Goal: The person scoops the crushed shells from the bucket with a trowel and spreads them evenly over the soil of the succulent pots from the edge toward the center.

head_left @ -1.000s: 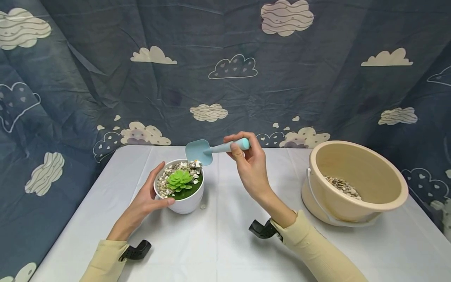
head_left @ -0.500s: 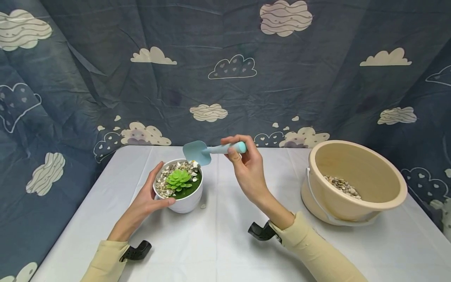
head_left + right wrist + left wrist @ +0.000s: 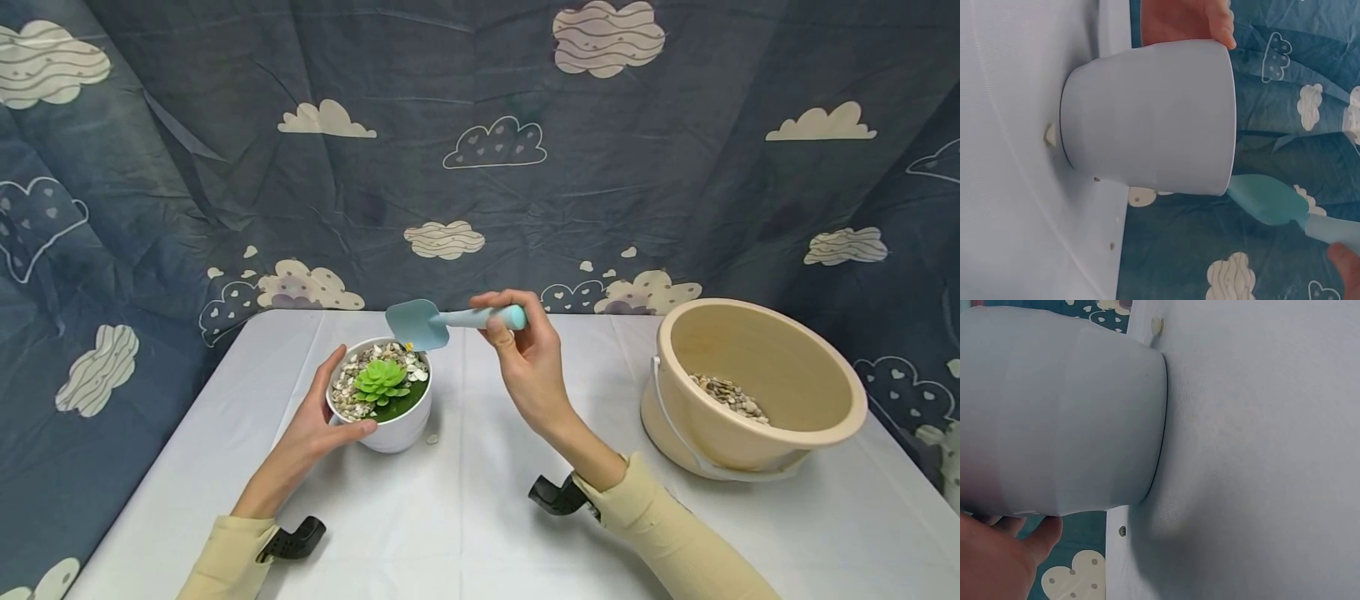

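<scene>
In the head view my left hand [image 3: 303, 433] holds the side of a white plant pot [image 3: 401, 435], its thumb along the front and the fingers at the left. A green succulent [image 3: 381, 381] sits in the pot. Pebbles [image 3: 345, 393] cover the left and back; a bare green patch [image 3: 401, 405] shows at front right. My right hand [image 3: 531, 358] grips a light blue garden trowel [image 3: 468, 318] by its handle, the blade tilted over the pot's back rim. From the right wrist view, the trowel blade [image 3: 1269, 197] is right at the pot's rim.
A beige bucket [image 3: 757, 329] with a white handle stands at the right, with more pebbles [image 3: 729, 400] in it. One loose pebble [image 3: 432, 439] lies on the white tablecloth [image 3: 480, 517] beside the pot. A dark blue cloud-patterned cloth [image 3: 480, 200] hangs behind the table.
The right hand has shifted slightly left and down with the trowel, and its blade has moved left over the pot. Pebbles at the pot's back right have spread a little. The left hand stays on the pot.
</scene>
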Tool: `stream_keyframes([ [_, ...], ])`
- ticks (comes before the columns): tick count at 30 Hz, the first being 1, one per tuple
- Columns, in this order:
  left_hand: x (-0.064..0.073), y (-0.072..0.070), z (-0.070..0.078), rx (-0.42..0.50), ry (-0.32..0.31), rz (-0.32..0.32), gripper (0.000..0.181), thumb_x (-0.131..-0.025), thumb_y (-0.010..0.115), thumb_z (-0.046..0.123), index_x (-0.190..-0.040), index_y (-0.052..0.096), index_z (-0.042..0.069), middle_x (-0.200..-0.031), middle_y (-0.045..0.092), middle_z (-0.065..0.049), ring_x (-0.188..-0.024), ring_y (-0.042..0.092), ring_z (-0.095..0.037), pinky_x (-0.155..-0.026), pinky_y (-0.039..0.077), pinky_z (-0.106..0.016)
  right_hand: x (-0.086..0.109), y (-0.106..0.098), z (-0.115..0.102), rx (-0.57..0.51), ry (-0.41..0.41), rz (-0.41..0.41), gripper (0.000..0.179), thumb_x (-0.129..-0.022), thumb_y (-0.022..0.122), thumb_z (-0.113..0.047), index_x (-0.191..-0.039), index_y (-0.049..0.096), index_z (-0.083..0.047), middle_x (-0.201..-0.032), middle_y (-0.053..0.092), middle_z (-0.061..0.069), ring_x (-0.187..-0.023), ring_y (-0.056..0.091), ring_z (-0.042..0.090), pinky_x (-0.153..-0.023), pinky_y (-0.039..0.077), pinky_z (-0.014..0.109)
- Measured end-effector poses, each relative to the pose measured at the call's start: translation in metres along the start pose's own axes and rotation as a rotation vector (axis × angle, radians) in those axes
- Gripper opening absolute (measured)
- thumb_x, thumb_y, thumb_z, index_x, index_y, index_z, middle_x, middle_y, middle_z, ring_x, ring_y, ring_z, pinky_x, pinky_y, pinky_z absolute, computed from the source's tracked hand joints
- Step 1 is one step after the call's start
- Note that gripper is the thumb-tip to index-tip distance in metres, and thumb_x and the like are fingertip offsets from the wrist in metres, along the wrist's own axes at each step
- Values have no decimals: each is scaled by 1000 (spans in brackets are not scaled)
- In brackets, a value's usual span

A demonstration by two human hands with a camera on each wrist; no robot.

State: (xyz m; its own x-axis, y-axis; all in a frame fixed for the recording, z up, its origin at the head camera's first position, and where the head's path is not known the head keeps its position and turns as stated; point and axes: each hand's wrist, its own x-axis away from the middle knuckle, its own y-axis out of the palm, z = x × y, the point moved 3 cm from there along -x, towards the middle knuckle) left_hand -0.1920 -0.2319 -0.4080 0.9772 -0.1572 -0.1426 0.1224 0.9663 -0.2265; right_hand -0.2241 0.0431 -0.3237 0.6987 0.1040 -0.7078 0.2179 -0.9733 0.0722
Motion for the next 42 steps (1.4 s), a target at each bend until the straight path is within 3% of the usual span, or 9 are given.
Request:
stream_keyframes([
  [8,1,2,0,15,8,5,106,-80,77,10,-159,8,19,-162,7,-11,-146,10,-32,-113,9,-61,2,0,-1,-32,-16,-36,17,-99,53,-1,-115,49,4,-123,59,18,-119,56,35,-99,47,45],
  [14,1,2,-1,7,1,4,106,-80,78,11,-159,8,21,-162,6,-10,-146,9,-32,-113,8,-61,4,-1,0,-39,-26,-55,19,-99,50,5,-118,48,5,-124,58,20,-122,54,34,-101,45,46],
  [24,3,1,-2,12,38,16,106,-80,77,8,-159,7,18,-161,8,-12,-146,12,-32,-114,10,-59,2,-12,3,-47,11,30,22,-101,47,4,-122,45,5,-122,59,22,-117,55,43,-97,47,44],
  [31,11,-8,-1,-25,84,27,107,-79,77,1,-159,6,14,-162,12,-11,-147,13,-30,-109,22,-57,1,-26,2,-71,24,87,22,-101,47,3,-123,44,7,-123,56,22,-119,56,40,-96,48,45],
  [34,19,-13,1,-57,91,30,106,-81,76,-1,-159,7,18,-161,14,-11,-147,15,-32,-109,29,-48,2,-33,1,-112,39,117,23,-101,46,4,-124,45,8,-123,54,24,-120,55,38,-95,48,45],
  [37,29,-18,3,-89,103,28,101,-82,75,-2,-158,11,20,-160,17,-11,-145,17,-35,-107,34,-30,2,-40,-2,-151,77,156,22,-101,47,2,-123,46,7,-123,54,24,-120,56,37,-95,48,45],
  [39,37,-21,4,-113,108,23,97,-83,74,-2,-157,16,20,-159,19,-10,-144,18,-36,-104,34,-19,3,-44,-4,-170,111,189,22,-101,49,0,-122,47,6,-123,54,25,-120,56,36,-94,48,45],
  [42,49,-25,6,-162,103,13,90,-84,74,0,-155,23,20,-157,24,-9,-143,22,-30,-102,32,-13,4,-51,-8,-188,167,243,22,-101,51,-2,-121,48,6,-123,54,26,-120,56,37,-92,49,45],
])
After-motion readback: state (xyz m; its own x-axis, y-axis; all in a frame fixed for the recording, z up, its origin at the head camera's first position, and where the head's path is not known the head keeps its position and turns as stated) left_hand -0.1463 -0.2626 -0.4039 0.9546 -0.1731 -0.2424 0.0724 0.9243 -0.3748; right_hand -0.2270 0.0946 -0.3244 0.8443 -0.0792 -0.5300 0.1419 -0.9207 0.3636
